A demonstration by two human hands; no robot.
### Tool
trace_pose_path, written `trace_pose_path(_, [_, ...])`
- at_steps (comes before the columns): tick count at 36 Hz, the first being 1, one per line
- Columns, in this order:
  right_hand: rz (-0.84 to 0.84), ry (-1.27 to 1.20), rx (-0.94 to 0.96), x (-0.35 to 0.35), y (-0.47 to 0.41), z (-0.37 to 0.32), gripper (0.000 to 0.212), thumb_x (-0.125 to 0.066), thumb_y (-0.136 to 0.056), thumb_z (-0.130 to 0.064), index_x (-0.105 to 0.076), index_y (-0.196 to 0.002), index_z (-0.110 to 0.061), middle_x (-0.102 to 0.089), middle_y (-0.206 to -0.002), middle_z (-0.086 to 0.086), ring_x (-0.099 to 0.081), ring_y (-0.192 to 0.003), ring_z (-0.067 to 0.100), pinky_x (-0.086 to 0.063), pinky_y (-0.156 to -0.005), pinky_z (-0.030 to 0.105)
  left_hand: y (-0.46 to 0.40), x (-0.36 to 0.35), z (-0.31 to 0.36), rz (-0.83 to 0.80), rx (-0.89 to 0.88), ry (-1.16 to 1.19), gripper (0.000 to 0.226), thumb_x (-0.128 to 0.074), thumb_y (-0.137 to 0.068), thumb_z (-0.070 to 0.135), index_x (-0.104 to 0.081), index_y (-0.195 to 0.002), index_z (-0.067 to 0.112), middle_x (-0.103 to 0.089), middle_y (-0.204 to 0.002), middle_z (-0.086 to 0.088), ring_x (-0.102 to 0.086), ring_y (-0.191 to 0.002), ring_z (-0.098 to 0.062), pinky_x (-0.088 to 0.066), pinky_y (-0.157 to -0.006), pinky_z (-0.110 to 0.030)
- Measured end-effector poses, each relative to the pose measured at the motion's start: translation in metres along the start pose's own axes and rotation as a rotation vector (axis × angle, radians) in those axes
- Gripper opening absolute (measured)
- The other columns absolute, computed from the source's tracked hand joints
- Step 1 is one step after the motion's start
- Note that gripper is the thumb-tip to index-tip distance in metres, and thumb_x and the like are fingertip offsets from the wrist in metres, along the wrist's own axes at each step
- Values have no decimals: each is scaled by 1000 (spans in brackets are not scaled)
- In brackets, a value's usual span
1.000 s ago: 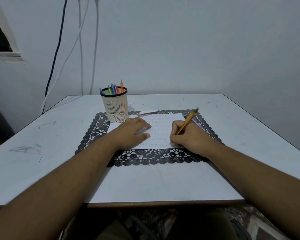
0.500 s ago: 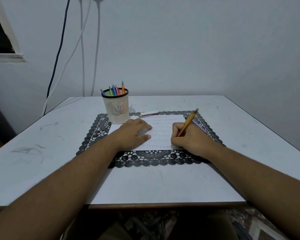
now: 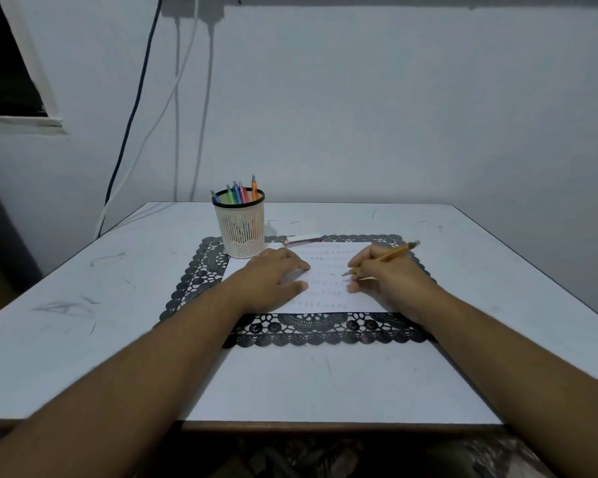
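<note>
A white sheet of paper (image 3: 328, 286) with rows of small marks lies on a black lace placemat (image 3: 311, 331). My left hand (image 3: 273, 277) rests flat on the paper's left part, fingers spread. My right hand (image 3: 380, 274) pinches an orange pencil (image 3: 392, 256), which lies low and points left, its tip just above the paper's middle.
A cream mesh pen cup (image 3: 240, 225) with several coloured pens stands at the placemat's far left corner. A small eraser or box (image 3: 302, 239) lies behind the paper. The grey table (image 3: 83, 322) meets a wall, where cables (image 3: 176, 108) hang.
My right hand has moved up the paper and tipped the pencil from steep to nearly flat. The view has tilted up a little. My left hand stays on the paper.
</note>
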State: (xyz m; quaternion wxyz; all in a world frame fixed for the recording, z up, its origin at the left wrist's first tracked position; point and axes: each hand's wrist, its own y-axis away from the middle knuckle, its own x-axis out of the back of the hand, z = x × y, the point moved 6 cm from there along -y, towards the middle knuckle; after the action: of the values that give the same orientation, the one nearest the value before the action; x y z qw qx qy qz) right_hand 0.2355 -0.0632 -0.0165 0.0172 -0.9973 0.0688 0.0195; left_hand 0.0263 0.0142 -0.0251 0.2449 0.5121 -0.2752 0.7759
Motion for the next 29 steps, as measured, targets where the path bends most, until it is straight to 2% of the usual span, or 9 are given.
trace_pose_path(4, [-6, -162, 63, 2, -9, -7, 33, -51, -98, 8, -73, -77, -4, -66, -79, 16, -70, -73, 25, -65, -76, 37, 4, 19, 12, 208, -161, -2, 31, -60, -104, 36, -66, -132, 26, -61, -135, 11, -48, -128, -7, -40, -110, -33])
trace_pose_path(8, [2, -157, 49, 2, -18, -10, 17, -58, -95, 15, -64, -103, 1, -74, -87, 21, -73, -77, 31, -64, -69, 32, 9, 44, 16, 478, -263, 36, 20, -61, -103, 18, -71, -120, 18, -69, -119, 5, -57, -114, -13, -45, -100, -33])
trace_pose_path(10, [29, -153, 28, 3, -24, -11, 23, -63, -92, 16, -59, -110, 1, -76, -96, 26, -75, -77, 33, -63, -66, 31, 12, 54, 11, 611, -229, 69, 19, -63, -101, 12, -71, -117, 16, -67, -116, 3, -55, -113, -14, -46, -99, -37])
trace_pose_path(12, [62, -160, 32, 1, -31, -16, 24, -64, -94, 12, -55, -113, 0, -76, -102, 28, -76, -78, 34, -63, -66, 31, 16, 63, 1, 710, -158, 129, 24, -63, -99, 10, -67, -122, 16, -61, -123, 1, -51, -120, -16, -44, -103, -37])
trace_pose_path(14, [67, -197, 45, -4, -40, -24, 15, -58, -101, 4, -53, -113, -3, -76, -102, 27, -76, -75, 32, -63, -66, 31, 20, 72, -9, 788, -88, 198, 33, -62, -97, 10, -61, -129, 19, -54, -130, 1, -47, -125, -18, -41, -104, -35])
trace_pose_path(17, [68, -260, 90, -18, -54, -44, 6, -47, -110, -7, -53, -110, -5, -78, -96, 24, -76, -71, 29, -63, -64, 33, 27, 82, -23, 930, -16, 236, 47, -60, -89, 7, -55, -135, 18, -50, -131, 1, -41, -120, -13, -37, -101, -29])
trace_pose_path(20, [81, -246, 159, -34, -64, -67, 10, -49, -110, -12, -54, -104, -6, -77, -94, 20, -74, -69, 26, -64, -66, 35, 27, 82, -42, 964, 135, 290, 60, -67, -88, 4, -47, -142, 19, -44, -138, -3, -32, -123, -10, -33, -103, -27])
trace_pose_path(24, [132, -105, 243, -54, -75, -95, 13, -54, -108, -13, -63, -101, -6, -64, -99, 14, -71, -79, 25, -65, -75, 41, 22, 74, -69, 906, 308, 414, 81, -78, -88, 17, -32, -154, 27, -39, -151, -5, -33, -138, -23, -37, -111, -42])
trace_pose_path(29, [142, 166, 478, -87, -82, -132, 6, -59, -104, -8, -64, -105, -10, -67, -97, 10, -73, -86, 23, -65, -67, 36, 17, 66, -88, 814, 407, 573, 105, -86, -84, 27, -16, -160, 41, -33, -162, -4, -35, -147, -30, -39, -115, -56])
